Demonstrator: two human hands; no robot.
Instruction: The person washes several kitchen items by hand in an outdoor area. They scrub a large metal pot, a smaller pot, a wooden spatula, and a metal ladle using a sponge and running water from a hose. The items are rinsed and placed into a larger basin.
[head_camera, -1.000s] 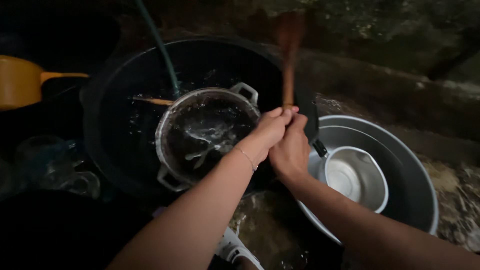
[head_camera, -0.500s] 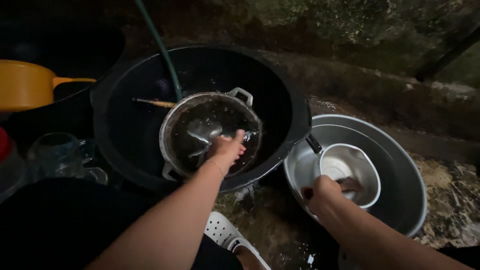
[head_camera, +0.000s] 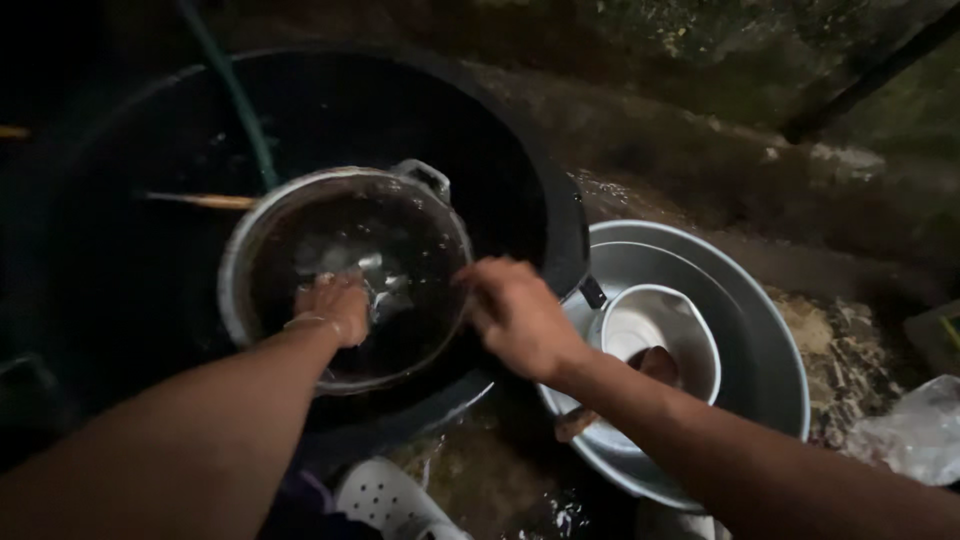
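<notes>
**Outdoor washing-up spot at a home**

Dim, wet ground and a rough mossy stone wall (head_camera: 700, 60) surround a big black basin (head_camera: 480, 130) fed by a green hose (head_camera: 235, 100), with cooking pots (head_camera: 250, 240) and a metal bowl (head_camera: 770, 340).

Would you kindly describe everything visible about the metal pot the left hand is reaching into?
The metal pot is round, silvery and dull, with a looped side handle at its upper right rim. It sits tilted inside the big black basin, holding dark water and some cutlery. The left hand is dipped inside it; the right hand reaches to its right rim. A green hose runs down behind its far rim.
</notes>
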